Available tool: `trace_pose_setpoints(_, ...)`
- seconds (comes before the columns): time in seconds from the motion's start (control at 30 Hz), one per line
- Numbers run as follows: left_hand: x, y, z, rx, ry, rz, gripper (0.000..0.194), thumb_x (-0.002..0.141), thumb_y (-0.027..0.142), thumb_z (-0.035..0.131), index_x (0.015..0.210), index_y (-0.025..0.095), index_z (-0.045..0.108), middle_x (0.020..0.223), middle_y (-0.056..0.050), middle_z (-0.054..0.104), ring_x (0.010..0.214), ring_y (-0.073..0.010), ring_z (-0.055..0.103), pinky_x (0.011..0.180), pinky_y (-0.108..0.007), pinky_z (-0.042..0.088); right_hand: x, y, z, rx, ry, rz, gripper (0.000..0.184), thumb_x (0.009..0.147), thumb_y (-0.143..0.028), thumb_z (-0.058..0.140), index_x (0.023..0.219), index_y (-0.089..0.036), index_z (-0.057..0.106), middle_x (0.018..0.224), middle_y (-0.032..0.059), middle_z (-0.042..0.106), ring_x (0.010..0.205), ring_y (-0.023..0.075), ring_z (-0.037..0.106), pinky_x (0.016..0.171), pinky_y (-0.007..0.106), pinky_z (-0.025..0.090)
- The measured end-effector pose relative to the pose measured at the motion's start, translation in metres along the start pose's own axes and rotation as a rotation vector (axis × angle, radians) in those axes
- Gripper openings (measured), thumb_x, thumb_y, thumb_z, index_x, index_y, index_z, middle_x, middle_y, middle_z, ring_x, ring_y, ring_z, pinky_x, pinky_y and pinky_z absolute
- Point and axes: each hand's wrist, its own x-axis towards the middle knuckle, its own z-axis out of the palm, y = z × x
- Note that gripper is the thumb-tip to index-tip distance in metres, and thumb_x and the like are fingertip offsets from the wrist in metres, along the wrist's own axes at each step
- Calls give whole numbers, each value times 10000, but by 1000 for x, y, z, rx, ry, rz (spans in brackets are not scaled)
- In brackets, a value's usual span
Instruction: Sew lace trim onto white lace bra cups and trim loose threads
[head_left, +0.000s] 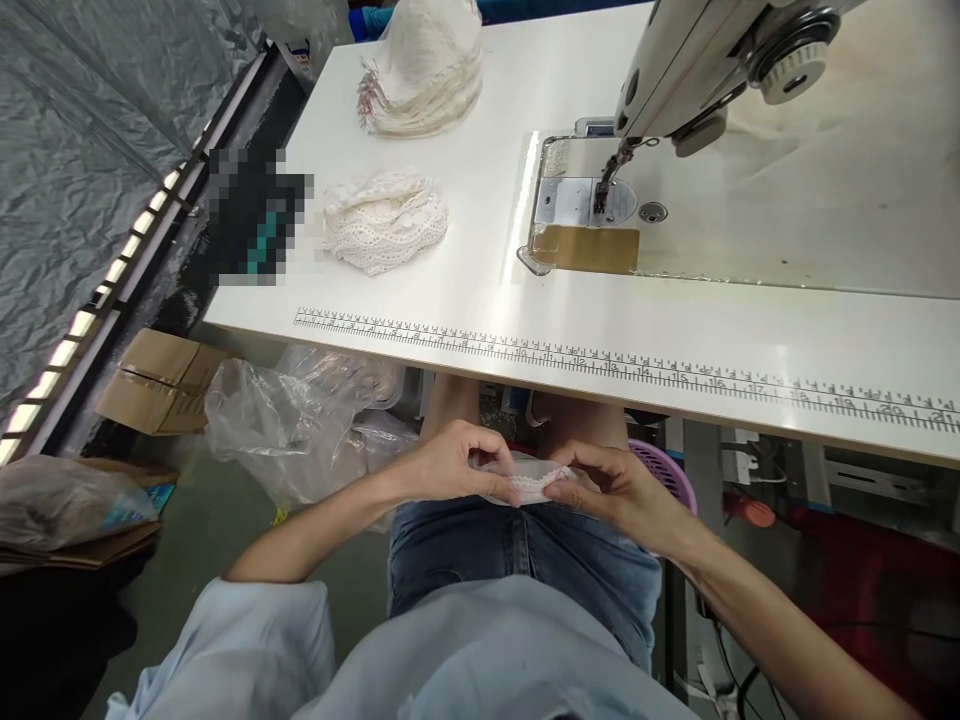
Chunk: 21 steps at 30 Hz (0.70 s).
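Observation:
Over my lap, below the table's front edge, both hands hold one small piece of white lace-edged fabric (531,478). My left hand (469,462) pinches its left end between thumb and fingers. At the other end, my right hand (600,480) grips it the same way, thumb on the near side. The piece stretches across the short gap between them, a scalloped trim showing along it. Parts of the fabric are hidden behind my fingers.
A sewing machine (720,60) stands on the white table (465,300), which has a printed ruler (622,365) along its front. Bundled lace (386,222) and a pale fabric pile (427,70) lie left. Below are a plastic bag (285,420), a cardboard box (161,380) and a purple basket (664,472).

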Motion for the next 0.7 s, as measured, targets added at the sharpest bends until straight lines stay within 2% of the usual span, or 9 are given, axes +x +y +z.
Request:
trace_pose_setpoints(0.13, -1, 1, -4, 49, -103, 43, 361, 659, 439, 732, 875, 154, 688, 746, 20, 562, 665, -95, 467, 568, -187, 307, -1, 2, -3, 7, -12, 17, 221, 796, -401, 623, 789, -182, 591, 694, -5, 558, 631, 122, 493, 569, 232, 394)
trace_pose_setpoints(0.27, -1, 2, -6, 79, -102, 66, 256, 683, 392, 728, 672, 145, 664, 693, 30, 482, 623, -76, 442, 553, -185, 302, -2, 5, -4, 33, -51, 46, 207, 809, -386, 613, 803, -184, 569, 697, -6, 557, 630, 115, 492, 564, 224, 390)
trace_pose_setpoints(0.43, 1, 1, -5, 161, -53, 131, 267, 687, 377, 733, 624, 145, 616, 859, 7, 599, 816, -120, 535, 790, -220, 338, -2, 4, -4, 63, -73, 84, 213, 801, -394, 626, 823, -193, 558, 703, -3, 583, 620, 113, 500, 556, 219, 402)
trace_pose_setpoints(0.57, -1, 2, -6, 221, -61, 17, 358, 667, 466, 718, 623, 149, 559, 644, 28, 571, 749, -141, 517, 699, -222, 335, 0, 2, -5, 74, -96, 108, 232, 785, -416, 636, 832, -199, 567, 712, 2, 614, 623, 121, 527, 561, 223, 425)
trace_pose_setpoints(0.7, -3, 5, -8, 204, -71, 20, 322, 673, 436, 718, 819, 169, 612, 754, 30, 607, 735, -129, 515, 651, -209, 328, 1, 1, -6, 77, -101, 100, 219, 788, -402, 636, 840, -200, 569, 727, 7, 625, 633, 124, 539, 566, 224, 431)
